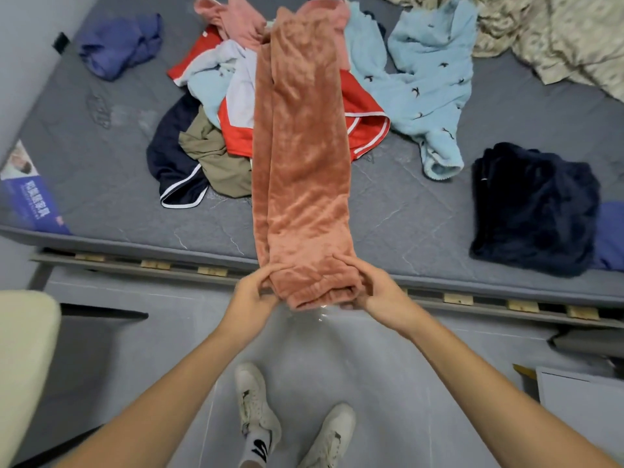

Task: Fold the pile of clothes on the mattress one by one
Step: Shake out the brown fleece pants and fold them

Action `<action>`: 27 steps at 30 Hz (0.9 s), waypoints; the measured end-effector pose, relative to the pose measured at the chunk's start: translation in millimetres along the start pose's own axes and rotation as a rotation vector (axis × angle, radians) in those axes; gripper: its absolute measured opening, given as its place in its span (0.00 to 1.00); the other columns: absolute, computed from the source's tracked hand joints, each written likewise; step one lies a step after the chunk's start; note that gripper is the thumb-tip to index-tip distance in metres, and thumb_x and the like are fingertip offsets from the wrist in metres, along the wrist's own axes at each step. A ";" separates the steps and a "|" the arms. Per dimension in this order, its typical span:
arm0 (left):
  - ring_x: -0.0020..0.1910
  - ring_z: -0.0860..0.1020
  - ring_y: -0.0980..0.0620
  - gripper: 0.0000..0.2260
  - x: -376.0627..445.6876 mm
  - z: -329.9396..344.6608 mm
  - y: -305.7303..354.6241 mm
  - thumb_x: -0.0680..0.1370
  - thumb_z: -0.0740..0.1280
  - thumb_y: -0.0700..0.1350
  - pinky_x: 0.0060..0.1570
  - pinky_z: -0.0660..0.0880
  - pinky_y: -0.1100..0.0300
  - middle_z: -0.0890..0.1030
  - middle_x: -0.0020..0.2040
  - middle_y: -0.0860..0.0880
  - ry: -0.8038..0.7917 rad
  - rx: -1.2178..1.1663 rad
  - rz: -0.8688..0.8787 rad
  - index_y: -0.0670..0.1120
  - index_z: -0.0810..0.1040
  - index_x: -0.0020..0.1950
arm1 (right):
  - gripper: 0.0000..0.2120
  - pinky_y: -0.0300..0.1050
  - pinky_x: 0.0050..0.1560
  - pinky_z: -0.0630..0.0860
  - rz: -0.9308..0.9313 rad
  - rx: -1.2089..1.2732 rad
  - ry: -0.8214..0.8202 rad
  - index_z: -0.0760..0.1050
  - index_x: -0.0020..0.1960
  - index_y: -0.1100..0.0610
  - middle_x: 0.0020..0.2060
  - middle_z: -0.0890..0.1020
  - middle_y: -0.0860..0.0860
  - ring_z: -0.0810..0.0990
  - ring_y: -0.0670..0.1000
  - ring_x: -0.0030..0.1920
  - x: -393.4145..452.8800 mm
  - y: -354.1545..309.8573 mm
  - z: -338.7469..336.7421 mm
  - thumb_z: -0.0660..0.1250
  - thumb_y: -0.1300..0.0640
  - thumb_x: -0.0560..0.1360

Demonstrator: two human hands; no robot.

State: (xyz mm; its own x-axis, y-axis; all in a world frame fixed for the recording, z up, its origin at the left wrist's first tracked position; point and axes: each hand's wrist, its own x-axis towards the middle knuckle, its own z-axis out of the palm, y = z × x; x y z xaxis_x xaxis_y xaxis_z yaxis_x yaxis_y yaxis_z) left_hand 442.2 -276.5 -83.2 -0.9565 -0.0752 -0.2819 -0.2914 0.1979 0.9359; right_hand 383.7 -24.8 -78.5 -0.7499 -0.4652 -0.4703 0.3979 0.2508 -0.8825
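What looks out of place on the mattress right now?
The pink fleece trousers lie lengthwise over the unfolded pile, and their near end hangs past the mattress edge, held by the left hand and right hand. A blue garment sits crumpled apart, far left.

mattress tag (28, 197): at my 9 o'clock, blue and white printed label on the mattress edge; white characters on it, too blurred to read.
sock (258, 449): at my 6 o'clock, white with a black mark, can't make it out.
light blue garment (429, 79): at my 1 o'clock, small dark printed motifs, not letters.
readable text: none.
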 end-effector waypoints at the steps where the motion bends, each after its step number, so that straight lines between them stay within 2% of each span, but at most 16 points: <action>1: 0.52 0.82 0.54 0.25 7.2 -0.5 2.1 0.74 0.70 0.23 0.55 0.78 0.64 0.85 0.54 0.50 0.035 0.010 0.018 0.52 0.82 0.59 | 0.37 0.51 0.65 0.80 -0.070 -0.109 0.035 0.73 0.75 0.53 0.66 0.82 0.45 0.80 0.49 0.68 5.0 -1.2 -0.9 0.66 0.79 0.71; 3: 0.50 0.81 0.53 0.21 20.5 -1.5 6.8 0.75 0.72 0.27 0.53 0.77 0.62 0.86 0.52 0.49 0.063 0.052 0.036 0.50 0.83 0.59 | 0.32 0.54 0.67 0.78 -0.152 -0.237 0.141 0.78 0.69 0.56 0.62 0.84 0.48 0.82 0.49 0.64 15.5 -5.8 -3.7 0.67 0.79 0.70; 5: 0.48 0.77 0.53 0.16 31.6 -2.9 13.2 0.74 0.75 0.30 0.50 0.72 0.66 0.82 0.48 0.49 0.070 0.163 0.084 0.47 0.85 0.56 | 0.27 0.59 0.61 0.79 -0.205 -0.292 0.243 0.83 0.61 0.54 0.54 0.87 0.48 0.84 0.51 0.58 26.3 -15.1 -8.5 0.67 0.76 0.67; 8: 0.52 0.69 0.55 0.17 51.2 -9.7 28.2 0.73 0.79 0.38 0.54 0.66 0.72 0.71 0.48 0.53 0.135 0.321 0.157 0.58 0.84 0.54 | 0.16 0.60 0.60 0.78 -0.287 -0.299 0.348 0.86 0.55 0.56 0.50 0.82 0.52 0.80 0.57 0.57 46.2 -35.8 -16.5 0.75 0.70 0.70; 9: 0.55 0.69 0.55 0.16 59.7 -13.0 35.0 0.73 0.79 0.41 0.57 0.65 0.73 0.71 0.51 0.53 0.131 0.314 0.174 0.61 0.84 0.54 | 0.15 0.57 0.63 0.76 -0.315 -0.299 0.382 0.86 0.55 0.55 0.51 0.78 0.52 0.77 0.57 0.59 52.7 -44.4 -18.9 0.79 0.66 0.71; 11: 0.59 0.73 0.56 0.11 80.8 -19.1 48.4 0.76 0.78 0.46 0.62 0.68 0.67 0.77 0.55 0.52 0.088 0.206 0.180 0.57 0.84 0.55 | 0.16 0.50 0.70 0.72 -0.358 -0.294 0.391 0.84 0.58 0.54 0.56 0.75 0.52 0.74 0.55 0.64 67.6 -62.1 -25.9 0.81 0.60 0.71; 13: 0.54 0.79 0.55 0.08 107.3 -22.2 59.7 0.77 0.74 0.48 0.58 0.76 0.56 0.83 0.51 0.49 0.035 0.043 0.162 0.50 0.84 0.55 | 0.16 0.51 0.72 0.70 -0.378 -0.287 0.365 0.83 0.62 0.56 0.62 0.77 0.52 0.75 0.53 0.68 87.3 -77.1 -34.6 0.78 0.60 0.75; 14: 0.51 0.80 0.56 0.08 122.0 -22.7 64.2 0.77 0.73 0.49 0.55 0.78 0.55 0.85 0.49 0.48 0.029 -0.010 0.162 0.48 0.83 0.54 | 0.16 0.53 0.72 0.71 -0.388 -0.282 0.360 0.82 0.63 0.57 0.63 0.79 0.52 0.76 0.52 0.67 99.1 -83.3 -39.0 0.76 0.60 0.76; 17: 0.47 0.81 0.59 0.06 170.7 -22.9 71.7 0.78 0.73 0.47 0.49 0.76 0.62 0.85 0.46 0.51 0.086 -0.035 0.218 0.47 0.82 0.50 | 0.15 0.53 0.67 0.77 -0.381 -0.177 0.336 0.80 0.65 0.59 0.59 0.85 0.52 0.82 0.52 0.63 137.3 -99.1 -50.5 0.73 0.64 0.79; 23: 0.47 0.81 0.60 0.02 287.9 -38.3 76.7 0.81 0.72 0.47 0.48 0.74 0.68 0.85 0.46 0.53 0.118 0.032 0.257 0.49 0.82 0.50 | 0.13 0.35 0.60 0.76 -0.338 -0.125 0.428 0.80 0.65 0.61 0.57 0.86 0.50 0.83 0.41 0.58 234.2 -128.1 -76.5 0.68 0.64 0.82; 27: 0.48 0.82 0.61 0.04 379.4 -59.7 101.8 0.81 0.72 0.48 0.49 0.75 0.67 0.85 0.46 0.55 0.116 0.033 0.256 0.48 0.82 0.50 | 0.05 0.37 0.52 0.77 -0.285 -0.160 0.493 0.81 0.56 0.59 0.48 0.86 0.49 0.83 0.43 0.50 313.4 -166.2 -100.1 0.68 0.59 0.82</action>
State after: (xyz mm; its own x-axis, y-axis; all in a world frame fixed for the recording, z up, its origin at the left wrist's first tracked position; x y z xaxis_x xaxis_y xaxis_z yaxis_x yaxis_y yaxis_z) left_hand 50.5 -343.2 -82.3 -0.9916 -0.1293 -0.0090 -0.0422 0.2564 0.9656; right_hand 29.6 -127.3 -79.0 -0.9879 -0.0936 -0.1238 0.0884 0.3160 -0.9446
